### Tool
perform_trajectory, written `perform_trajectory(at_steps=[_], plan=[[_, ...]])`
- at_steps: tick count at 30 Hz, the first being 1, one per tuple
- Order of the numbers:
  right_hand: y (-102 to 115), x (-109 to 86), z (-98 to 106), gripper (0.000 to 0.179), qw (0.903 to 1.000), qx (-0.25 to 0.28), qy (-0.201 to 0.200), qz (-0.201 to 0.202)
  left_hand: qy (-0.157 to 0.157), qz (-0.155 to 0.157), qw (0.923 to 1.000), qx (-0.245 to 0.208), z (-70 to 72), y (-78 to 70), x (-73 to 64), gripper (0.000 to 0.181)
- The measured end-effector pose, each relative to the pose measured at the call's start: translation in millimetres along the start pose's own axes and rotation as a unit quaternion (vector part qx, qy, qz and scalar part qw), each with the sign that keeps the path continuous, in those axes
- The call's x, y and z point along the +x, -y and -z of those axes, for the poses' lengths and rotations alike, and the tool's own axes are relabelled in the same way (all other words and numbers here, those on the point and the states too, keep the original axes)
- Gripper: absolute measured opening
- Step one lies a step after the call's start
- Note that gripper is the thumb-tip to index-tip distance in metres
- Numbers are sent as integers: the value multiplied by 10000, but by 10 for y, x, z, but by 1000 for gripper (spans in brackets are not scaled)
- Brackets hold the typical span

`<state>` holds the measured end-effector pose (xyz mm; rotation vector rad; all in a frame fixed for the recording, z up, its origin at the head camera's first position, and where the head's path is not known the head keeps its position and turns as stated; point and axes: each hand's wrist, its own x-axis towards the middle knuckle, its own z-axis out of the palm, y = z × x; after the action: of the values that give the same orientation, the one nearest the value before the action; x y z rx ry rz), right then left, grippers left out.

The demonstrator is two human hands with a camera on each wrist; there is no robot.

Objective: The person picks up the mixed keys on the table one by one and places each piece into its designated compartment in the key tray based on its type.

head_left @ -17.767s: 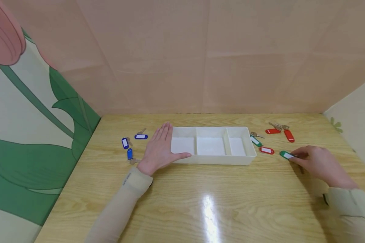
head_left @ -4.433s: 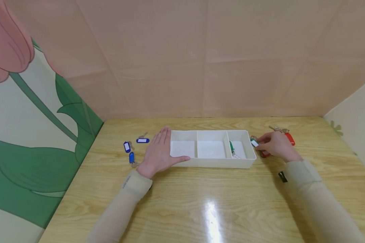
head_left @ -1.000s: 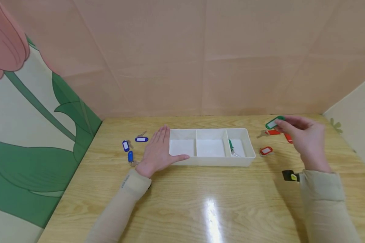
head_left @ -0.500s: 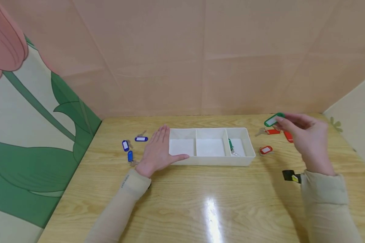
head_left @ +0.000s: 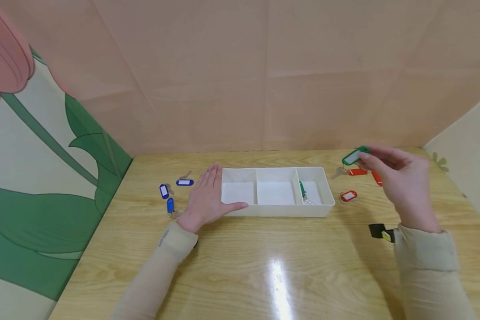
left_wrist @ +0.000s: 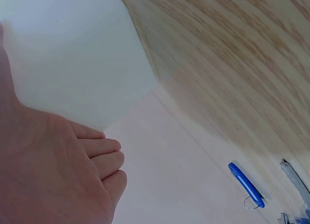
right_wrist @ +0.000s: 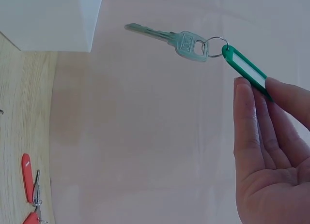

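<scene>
My left hand point(head_left: 206, 200) lies flat against the left end of the white three-compartment tray point(head_left: 278, 211), its fingers straight and its thumb along the front rim. Up in the air right of the tray, my right hand point(head_left: 410, 186) pinches a green key tag point(head_left: 354, 156) between thumb and fingertips. From the tag's ring hangs a silver key point(right_wrist: 191, 46), pointing away from the hand in the right wrist view. Another green key tag point(head_left: 302, 189) with its key sits in the tray's right compartment, leaning by the divider.
Red key tags point(head_left: 349, 196) with keys lie on the wooden table right of the tray, some partly behind the right hand. Three blue key tags point(head_left: 185, 182) with keys lie to its left. A pink wall covering point(head_left: 264, 89) rises behind the table.
One green tag, first in my right hand, went into the right compartment. The second was picked up from beside the tray, lifted, and lately drifts slightly left. My left hand stays put.
</scene>
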<state>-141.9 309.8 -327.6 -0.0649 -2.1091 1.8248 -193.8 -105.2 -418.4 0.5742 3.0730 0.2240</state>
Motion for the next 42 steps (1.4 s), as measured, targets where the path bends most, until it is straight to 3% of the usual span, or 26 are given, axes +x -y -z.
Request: perform_trajectory(at_steps=[18,29,35,42], plan=[[77,-73,-118,33,9986,38,208,484,57,12,10000,36,21,-2,11,136],[42,-90,-173,34,9924,-1056,324,545,65,8,10000,21,14,-12,1,136],[-22,-70,-222,32,9911,-1082,444,641,70,1,10000,37,15,-10,-1,136],[-116,-40,-253,37,9876,-1384,688,269,51,-4,10000,53,18,-8,-3,135]])
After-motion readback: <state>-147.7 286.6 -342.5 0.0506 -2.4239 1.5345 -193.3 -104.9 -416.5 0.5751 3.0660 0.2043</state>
